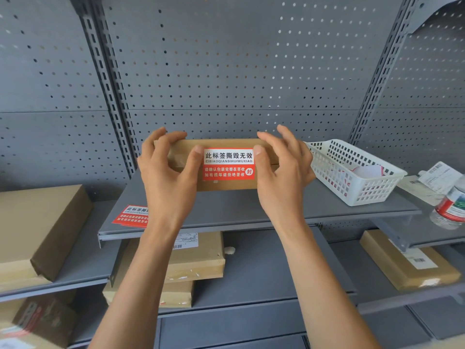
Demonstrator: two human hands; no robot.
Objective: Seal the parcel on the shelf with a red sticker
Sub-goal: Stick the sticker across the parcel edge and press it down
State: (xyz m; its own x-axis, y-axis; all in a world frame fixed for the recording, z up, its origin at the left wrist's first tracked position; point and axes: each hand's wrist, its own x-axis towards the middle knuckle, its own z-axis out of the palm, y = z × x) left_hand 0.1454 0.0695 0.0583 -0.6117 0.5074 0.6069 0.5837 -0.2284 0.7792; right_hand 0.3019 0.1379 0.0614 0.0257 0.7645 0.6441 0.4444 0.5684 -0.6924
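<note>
A brown cardboard parcel point(226, 143) stands on the grey shelf point(251, 210) at mid frame. A red and white sticker point(228, 164) with printed characters lies across its front face, over the flap seam. My left hand point(167, 172) grips the parcel's left end, thumb beside the sticker's left edge. My right hand point(279, 170) grips the right end, thumb touching the sticker's right edge. The parcel's ends are hidden behind my hands.
A second red sticker point(130, 215) lies flat on the shelf at the left, partly under my left wrist. A white plastic basket point(352, 170) sits right of the parcel. A plastic bottle point(450, 207) stands at far right. Several cardboard parcels point(198, 258) rest on lower shelves.
</note>
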